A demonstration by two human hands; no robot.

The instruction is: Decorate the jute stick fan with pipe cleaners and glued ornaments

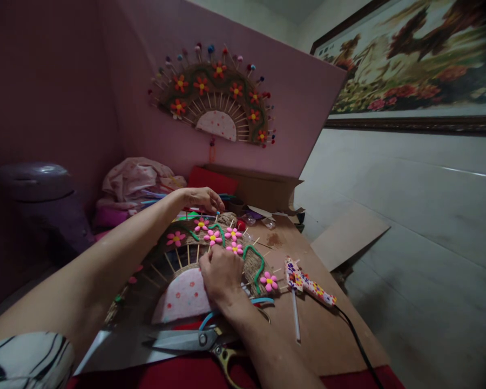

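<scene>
- One pink wall panel fills my far view; I judge it serves as a backdrop for display.
- One framed landscape picture hangs to the far right, clear of the work.
- One brown tabletop runs under everything at near right, giving a firm base.
- One hanging twine fan sits high on the panel, perhaps as a pattern to glance at.
- One pink-flowered twine fan lies mid-table, under and between both hands, its rounded edge pointing far, likely so the rim stays within reach.
- Two hands. The left hand reaches over the far rim, fingers bent and close together by one blue-tipped stick; whether they pinch it I can't make out. The right hand is curled over the fan's middle, apparently steadying it; its fingertips are hidden, so I can't say what it grips.
- One pair of metal scissors lies at the near edge, blades leftward, handles partly behind the right forearm.
- One floral glue gun lies to the right with one glue stick, seemingly parked within easy reach.
- One twine ball rests just right of the left fingers.
- Flowers: eight orange ones on the hanging fan; six pink ones clearly visible below.
</scene>
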